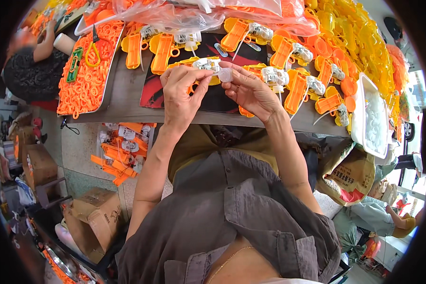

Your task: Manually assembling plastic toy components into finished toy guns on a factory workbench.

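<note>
A small translucent white plastic cap (225, 75) is held between the thumb and fingers of my right hand (251, 89), over the near part of the table. Close to its left side, my left hand (183, 90) is closed in a pinch; whatever is between those fingertips is too small to make out. Just behind both hands lies a yellow and orange toy gun half with a white mechanism (206, 63), partly covered by my fingers. Several similar orange and yellow toy gun assemblies (282, 51) with white mechanisms and thin pale tubes lie around it.
A tray of small orange parts (83, 97) holds scissors (98, 51) at left. Yellow shells (350, 42) are heaped at far right, beside a white bin of clear parts (375, 120). Plastic bags (184, 16) line the back. Another person (28, 71) sits at far left.
</note>
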`<state>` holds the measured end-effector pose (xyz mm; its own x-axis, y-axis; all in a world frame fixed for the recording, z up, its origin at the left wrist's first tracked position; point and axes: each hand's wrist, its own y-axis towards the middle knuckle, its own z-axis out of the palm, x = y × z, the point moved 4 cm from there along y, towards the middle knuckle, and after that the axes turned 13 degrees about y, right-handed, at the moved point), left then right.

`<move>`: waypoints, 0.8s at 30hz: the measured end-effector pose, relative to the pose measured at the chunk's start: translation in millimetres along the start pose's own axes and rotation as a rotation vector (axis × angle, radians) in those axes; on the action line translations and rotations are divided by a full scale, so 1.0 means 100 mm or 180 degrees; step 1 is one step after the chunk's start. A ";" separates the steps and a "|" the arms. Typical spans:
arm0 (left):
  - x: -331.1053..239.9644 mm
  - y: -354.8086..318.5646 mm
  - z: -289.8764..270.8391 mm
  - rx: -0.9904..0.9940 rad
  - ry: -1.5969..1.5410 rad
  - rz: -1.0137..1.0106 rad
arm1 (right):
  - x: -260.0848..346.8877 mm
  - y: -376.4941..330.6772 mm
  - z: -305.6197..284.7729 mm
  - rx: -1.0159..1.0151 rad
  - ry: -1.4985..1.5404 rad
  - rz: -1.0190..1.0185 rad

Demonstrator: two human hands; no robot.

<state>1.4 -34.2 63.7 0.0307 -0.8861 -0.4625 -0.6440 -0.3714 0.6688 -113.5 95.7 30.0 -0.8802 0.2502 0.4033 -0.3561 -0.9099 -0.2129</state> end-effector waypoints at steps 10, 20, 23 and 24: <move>-0.05 -0.01 0.06 0.0176 -0.0135 -0.0019 | -0.06 -0.04 0.00 -0.0174 -0.0356 -0.0159; -0.18 -0.38 -0.08 0.0371 0.0455 -0.0057 | -0.25 -0.25 0.25 -0.0438 -0.3740 -0.1925; -0.26 -0.42 -0.06 0.0195 0.0636 0.0060 | -0.27 -0.27 0.31 -0.0484 -0.4351 -0.2543; -0.27 -0.42 -0.06 0.0193 0.0639 0.0063 | -0.29 -0.27 0.32 -0.0543 -0.4418 -0.2518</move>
<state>32.6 3.6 51.8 0.1655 -0.9328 -0.3203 -0.6907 -0.3414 0.6375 -68.3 102.1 52.5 0.4506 0.0515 0.8912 -0.6743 -0.6346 0.3776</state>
